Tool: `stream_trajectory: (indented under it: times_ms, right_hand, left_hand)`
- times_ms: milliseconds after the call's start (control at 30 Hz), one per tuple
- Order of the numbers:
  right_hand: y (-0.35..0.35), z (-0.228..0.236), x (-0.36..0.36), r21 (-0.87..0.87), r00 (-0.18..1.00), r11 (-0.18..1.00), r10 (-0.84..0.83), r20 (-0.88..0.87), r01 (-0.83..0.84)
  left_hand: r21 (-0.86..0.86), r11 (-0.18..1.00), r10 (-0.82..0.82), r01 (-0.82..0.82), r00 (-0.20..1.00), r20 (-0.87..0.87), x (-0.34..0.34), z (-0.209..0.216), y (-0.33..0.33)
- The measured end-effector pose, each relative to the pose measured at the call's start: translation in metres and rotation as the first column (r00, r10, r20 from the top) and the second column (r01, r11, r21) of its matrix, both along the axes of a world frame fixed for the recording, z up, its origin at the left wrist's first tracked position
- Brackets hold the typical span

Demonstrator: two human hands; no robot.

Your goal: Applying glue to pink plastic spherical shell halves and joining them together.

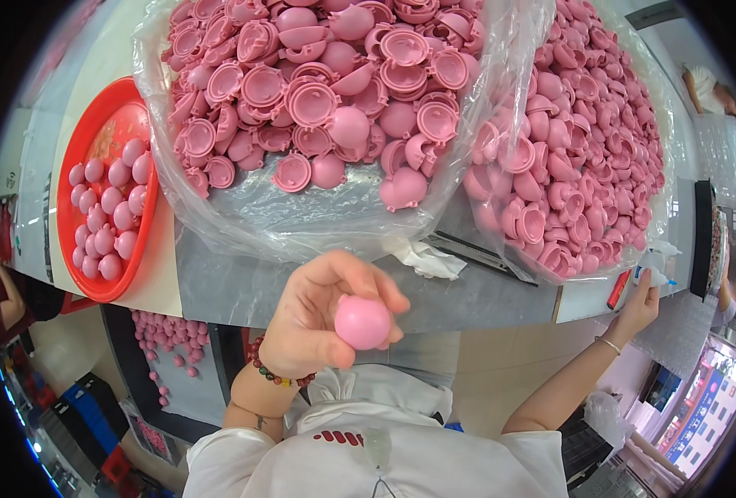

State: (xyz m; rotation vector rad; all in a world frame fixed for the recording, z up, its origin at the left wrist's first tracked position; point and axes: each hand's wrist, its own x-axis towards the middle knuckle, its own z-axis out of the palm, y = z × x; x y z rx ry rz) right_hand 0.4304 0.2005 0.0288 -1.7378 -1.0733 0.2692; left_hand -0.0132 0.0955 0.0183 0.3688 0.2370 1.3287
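Note:
My left hand (pixel 314 319) is raised in front of my chest and grips a closed pink plastic ball (pixel 361 322) between thumb and fingertips. A bead bracelet sits on that wrist. My right hand (pixel 638 305) reaches out to the right table edge, its fingers around the bottom of a small white bottle (pixel 655 264) with blue marks. Beyond my hands lie two clear bags of pink half shells: a nearer bag (pixel 318 91) and a bigger heap (pixel 575 133) to the right.
A red round tray (pixel 86 141) at the left holds several finished pink balls (pixel 107 207). More pink balls (pixel 165 336) lie in a bin below the grey table (pixel 235 290). A small red object (pixel 619 289) and a dark flat tool (pixel 480 253) rest near the bags. Other people stand at both far edges.

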Motion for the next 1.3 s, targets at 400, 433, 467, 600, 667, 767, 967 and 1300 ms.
stream_trajectory:
  times_ms: [400,433,467,600,667,767,967,1300]
  right_hand:
    - [-0.076,0.022,-0.219,0.473,0.526,0.695,0.719,-0.455,-0.542]
    - [-0.078,0.02,-0.229,0.407,0.556,0.704,0.709,-0.434,-0.581]
    - [-0.078,0.018,-0.235,0.339,0.583,0.711,0.701,-0.41,-0.617]
    - [-0.075,0.004,-0.235,0.336,0.634,0.75,0.661,-0.401,-0.57]
    - [-0.075,0.002,-0.235,0.387,0.623,0.751,0.66,-0.419,-0.535]
    - [-0.076,0.001,-0.236,0.368,0.622,0.766,0.643,-0.447,-0.526]
    - [-0.072,0.007,-0.242,0.341,0.626,0.739,0.674,-0.393,-0.582]
    - [-0.076,0.009,-0.242,0.317,0.646,0.758,0.652,-0.396,-0.57]
  left_hand:
    - [-0.001,0.996,0.089,-0.091,0.983,-0.16,-0.005,0.012,-0.007]
    - [0.121,0.972,0.231,-0.202,0.917,-0.325,-0.01,0.014,-0.009]
    - [0.257,0.923,0.376,-0.284,0.805,-0.459,-0.017,0.017,-0.01]
    - [0.763,0.404,0.561,-0.505,-0.522,-0.643,-0.079,0.038,-0.009]
    - [0.803,0.404,0.335,-0.438,-0.746,-0.575,-0.121,0.047,-0.009]
    - [0.604,0.664,0.049,-0.44,-0.781,-0.623,-0.153,0.049,-0.008]
    - [0.76,0.623,0.291,-0.186,-0.847,-0.445,-0.095,0.053,0.018]
    - [0.574,0.818,0.46,0.038,-0.643,-0.613,-0.038,0.045,0.041]
